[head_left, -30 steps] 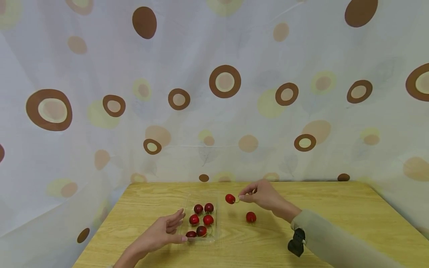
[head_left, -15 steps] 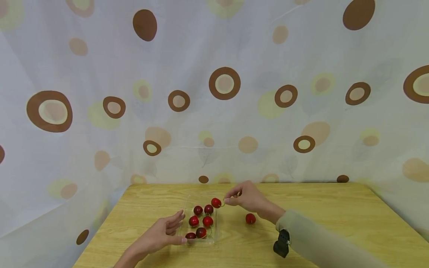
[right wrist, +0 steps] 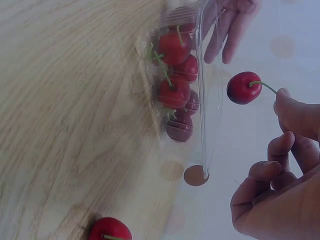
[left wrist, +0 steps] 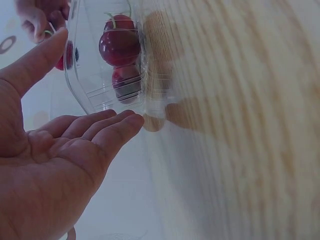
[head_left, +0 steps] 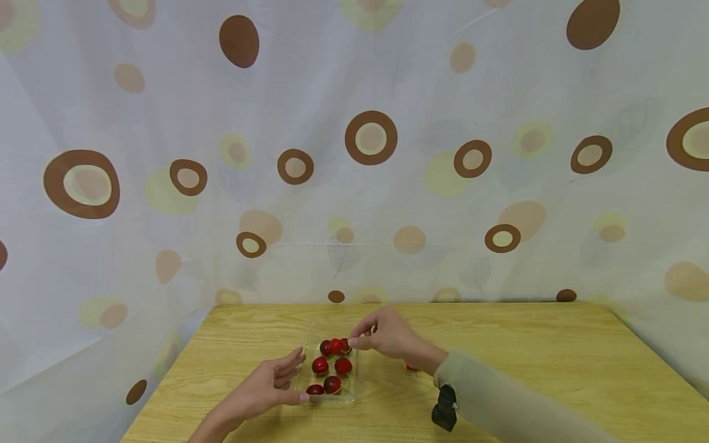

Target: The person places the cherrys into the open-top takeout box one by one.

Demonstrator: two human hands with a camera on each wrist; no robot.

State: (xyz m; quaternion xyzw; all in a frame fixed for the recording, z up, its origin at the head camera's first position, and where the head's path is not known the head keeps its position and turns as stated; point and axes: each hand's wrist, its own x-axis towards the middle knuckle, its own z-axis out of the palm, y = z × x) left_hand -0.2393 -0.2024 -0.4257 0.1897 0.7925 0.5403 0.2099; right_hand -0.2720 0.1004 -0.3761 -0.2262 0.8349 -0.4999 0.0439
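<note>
A clear plastic box (head_left: 330, 399) holds several dark red cherries (head_left: 320, 365). My left hand (head_left: 266, 384) stands at its left side with fingers extended. In the left wrist view the fingertips (left wrist: 134, 119) are right at the box's wall and the thumb reaches along the rim. Between thumb and forefinger, my right hand (head_left: 388, 335) pinches the green stem of one bright red cherry (right wrist: 244, 87). That cherry hangs over the far part of the box, just above the rim level in the right wrist view. The other right fingers curl inward.
One loose cherry (right wrist: 110, 230) lies on the wooden table (head_left: 526, 357) right of the box, mostly hidden under my right wrist in the head view. A patterned curtain (head_left: 410, 184) hangs behind the table's far edge. A black strap (head_left: 445, 406) hangs at the right cuff.
My right hand has carried the cherry leftward and slightly down, from beside the box to over it. My left hand and the box have stayed in place.
</note>
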